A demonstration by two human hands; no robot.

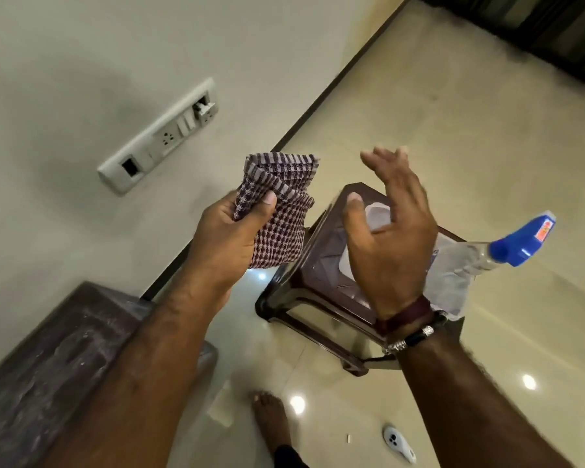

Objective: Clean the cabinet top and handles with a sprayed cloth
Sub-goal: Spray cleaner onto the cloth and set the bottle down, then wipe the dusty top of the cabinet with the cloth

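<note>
My left hand (228,236) grips a folded checked maroon-and-white cloth (277,204), thumb pressed on its front, held up in front of the wall. My right hand (390,231) hovers to the right of the cloth with fingers spread and holds nothing. Behind and right of that hand a clear spray bottle (460,275) with a blue trigger head (520,243) lies tilted over a brown plastic stool (321,275); whether it rests on the stool is hidden. The dusty dark cabinet top (48,359) runs along the wall at lower left, under my left forearm.
A white switch-and-socket panel (159,136) is on the wall above the cabinet. My bare foot (271,417) stands on the glossy tiled floor, with a small white device (399,442) lying near it. Dark furniture (554,28) fills the top right corner.
</note>
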